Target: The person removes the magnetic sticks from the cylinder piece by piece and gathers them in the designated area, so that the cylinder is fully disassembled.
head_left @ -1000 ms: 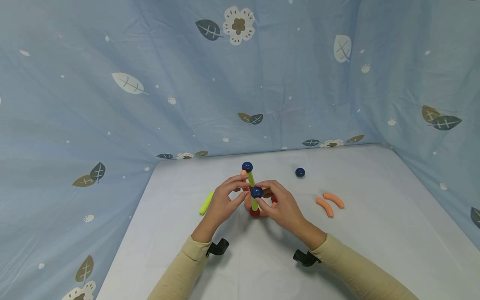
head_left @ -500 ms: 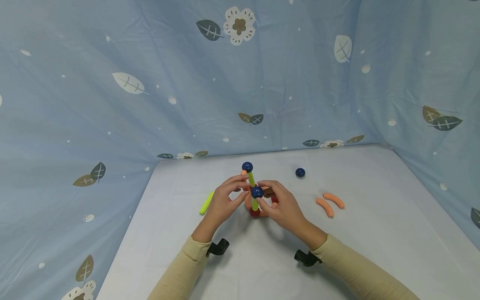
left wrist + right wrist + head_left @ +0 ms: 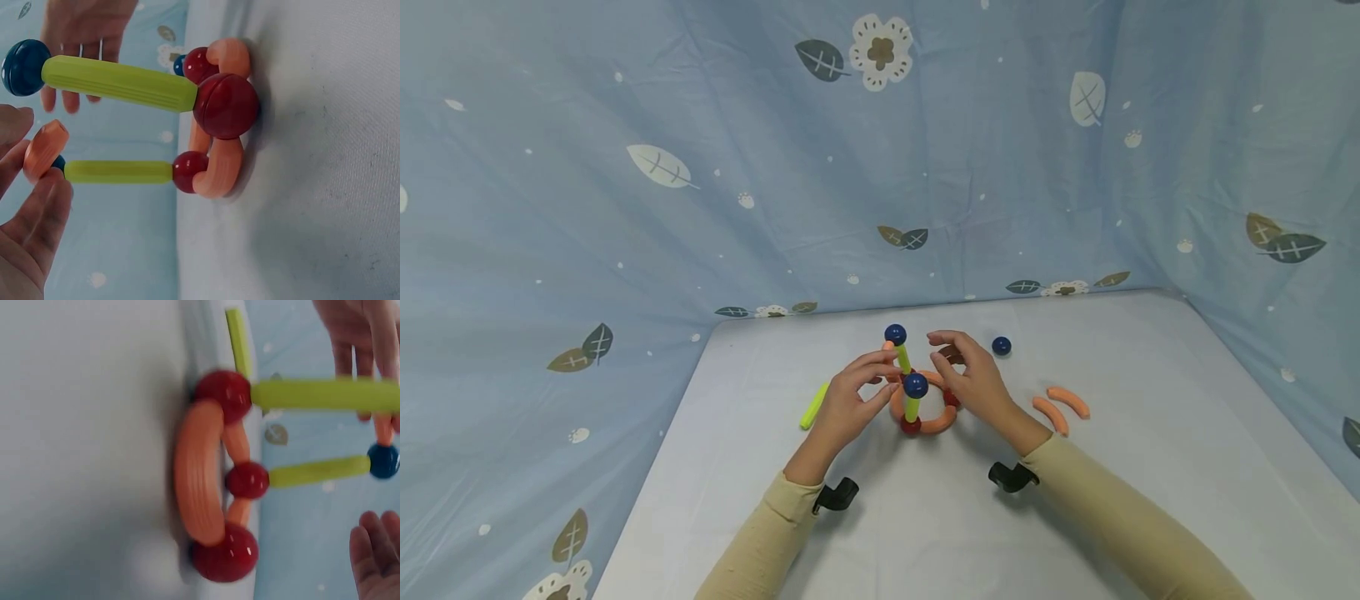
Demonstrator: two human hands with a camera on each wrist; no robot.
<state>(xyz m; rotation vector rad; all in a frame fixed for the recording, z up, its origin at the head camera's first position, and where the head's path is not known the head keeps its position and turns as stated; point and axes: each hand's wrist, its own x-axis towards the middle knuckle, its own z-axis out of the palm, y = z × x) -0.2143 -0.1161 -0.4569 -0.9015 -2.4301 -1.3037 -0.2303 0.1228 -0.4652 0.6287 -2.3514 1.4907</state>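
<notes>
A magnetic-looking ball-and-stick frame stands on the table: curved orange sticks (image 3: 940,422) and red balls (image 3: 226,106) form a ring at its base. Two yellow-green sticks (image 3: 122,82) rise from red balls, topped by a near blue ball (image 3: 916,386) and a far blue ball (image 3: 895,335). My left hand (image 3: 850,396) pinches a curved orange stick (image 3: 47,150) between fingers and thumb, its end right at the far blue ball. Beside the frame, my right hand (image 3: 977,379) is raised with fingers loosely bent, holding nothing; the right wrist view shows its fingertips (image 3: 369,540) apart from the sticks.
A loose yellow-green stick (image 3: 814,407) lies left of the frame. Two curved orange sticks (image 3: 1067,402) lie to the right, and a loose blue ball (image 3: 1002,346) sits behind my right hand. A patterned blue curtain (image 3: 880,167) hangs beyond the white table (image 3: 925,533).
My right hand has let go of the near blue ball and moved up and to the right, leaving it atop its stick. The left hand keeps its place on the curved orange stick.
</notes>
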